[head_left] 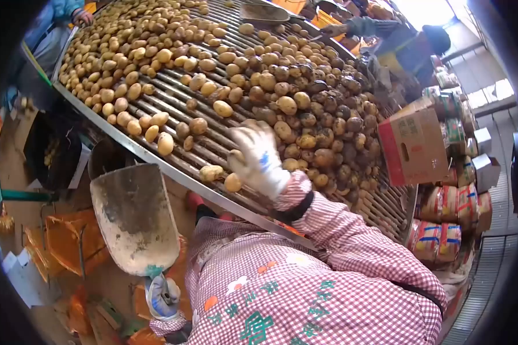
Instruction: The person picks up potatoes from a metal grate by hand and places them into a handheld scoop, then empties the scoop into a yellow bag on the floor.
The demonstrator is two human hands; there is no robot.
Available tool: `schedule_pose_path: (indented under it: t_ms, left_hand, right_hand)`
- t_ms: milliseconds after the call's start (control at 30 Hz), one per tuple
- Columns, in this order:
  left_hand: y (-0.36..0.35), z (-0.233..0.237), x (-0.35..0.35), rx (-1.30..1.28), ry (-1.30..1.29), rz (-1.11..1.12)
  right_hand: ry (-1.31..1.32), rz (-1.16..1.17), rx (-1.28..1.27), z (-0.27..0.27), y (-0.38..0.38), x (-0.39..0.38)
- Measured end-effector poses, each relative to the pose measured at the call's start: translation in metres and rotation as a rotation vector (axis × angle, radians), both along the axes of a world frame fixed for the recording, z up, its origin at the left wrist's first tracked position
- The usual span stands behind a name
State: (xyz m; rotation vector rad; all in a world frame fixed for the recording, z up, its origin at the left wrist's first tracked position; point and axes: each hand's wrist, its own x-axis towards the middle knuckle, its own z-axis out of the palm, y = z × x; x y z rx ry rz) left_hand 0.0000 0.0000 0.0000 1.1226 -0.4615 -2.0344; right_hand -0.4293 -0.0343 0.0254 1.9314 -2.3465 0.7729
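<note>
Many potatoes [322, 115] lie on a slatted metal sorting table [172, 86]; those on the right look darker and dirtier. My right hand [256, 155], in a white glove with a blue mark, reaches over the slats among the potatoes. Its fingers are bent and blurred, and a potato shows at their left side; whether they grip it is unclear. My left hand [163, 296], also gloved, is wrapped round the green handle of a large worn metal scoop [135, 221]. The scoop hangs beside the table's near edge, with no potatoes in it.
Another scoop [265, 12] lies at the table's far side. One co-worker [408, 52] stands at the far right, another [46, 34] at the upper left. A cardboard box [414, 144] and stacked packages [457, 201] are right. Orange crates [75, 241] and a black bin [52, 149] are left.
</note>
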Motion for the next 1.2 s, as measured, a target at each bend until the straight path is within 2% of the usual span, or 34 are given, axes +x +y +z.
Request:
schedule_pose_path:
  t_ms: [67, 133, 200, 300, 367, 400, 500, 533, 633, 700, 767, 833, 900, 967, 1033, 1067, 1100, 1167, 1200]
  left_hand:
    - [-0.026, 0.009, -0.002, -0.023, -0.052, -0.154]
    - [-0.030, 0.027, -0.037, -0.020, -0.057, -0.251]
    - [-0.053, 0.048, -0.065, -0.058, -0.038, -0.396]
    - [-0.074, 0.047, -0.085, -0.038, 0.002, -0.503]
    - [-0.092, 0.054, -0.099, -0.042, -0.072, -0.592]
    - [-0.102, 0.057, -0.104, -0.026, -0.100, -0.658]
    - [-0.133, 0.063, -0.118, -0.001, -0.194, -0.792]
    - [-0.145, 0.068, -0.126, -0.023, -0.207, -0.857]
    - [-0.177, 0.075, -0.142, -0.064, -0.245, -0.987]
    - [-0.198, 0.082, -0.154, -0.032, -0.233, -1.128]
    - [-0.211, 0.089, -0.169, -0.048, -0.211, -1.139]
    - [-0.226, 0.097, -0.182, -0.023, -0.291, -1.242]
    - [-0.237, 0.094, -0.190, -0.013, -0.303, -1.276]
    - [-0.247, 0.091, -0.196, -0.012, -0.284, -1.334]
    - [-0.254, 0.087, -0.201, 0.003, -0.239, -1.348]
    - [-0.257, 0.085, -0.203, 0.019, -0.196, -1.357]
    - [-0.259, 0.084, -0.206, 0.018, -0.194, -1.363]
    - [-0.258, 0.083, -0.210, 0.004, -0.253, -1.385]
    - [-0.261, 0.080, -0.210, 0.007, -0.253, -1.395]
  right_hand:
    - [0.149, -0.133, 0.020, 0.006, 0.014, -0.008]
    - [0.282, -0.222, 0.135, 0.007, 0.055, -0.053]
    - [0.365, -0.168, 0.244, 0.007, 0.061, -0.062]
    - [0.437, -0.136, 0.307, -0.007, 0.052, -0.076]
    - [0.552, -0.112, 0.387, -0.004, 0.046, -0.076]
    - [0.446, -0.146, 0.379, -0.001, 0.044, -0.077]
    - [0.396, -0.150, 0.464, 0.010, 0.033, -0.077]
    - [0.411, -0.161, 0.549, 0.015, 0.027, -0.073]
    - [0.521, -0.198, 0.553, 0.000, 0.019, -0.071]
    - [0.497, -0.210, 0.555, -0.002, 0.016, -0.072]
    - [0.410, -0.207, 0.561, 0.001, 0.014, -0.075]
    - [0.347, -0.203, 0.523, 0.001, 0.018, -0.079]
    - [0.206, -0.246, 0.436, 0.004, 0.020, -0.079]
    - [0.190, -0.264, 0.396, 0.008, 0.020, -0.076]
    - [-0.022, -0.380, 0.279, 0.017, 0.018, -0.068]
    - [-0.183, -0.459, 0.358, 0.026, 0.016, -0.065]
    - [-0.182, -0.466, 0.359, 0.031, 0.014, -0.063]
    - [-0.503, -0.307, 0.300, 0.038, 0.014, -0.062]
    - [-0.444, -0.253, 0.221, 0.039, 0.009, -0.059]
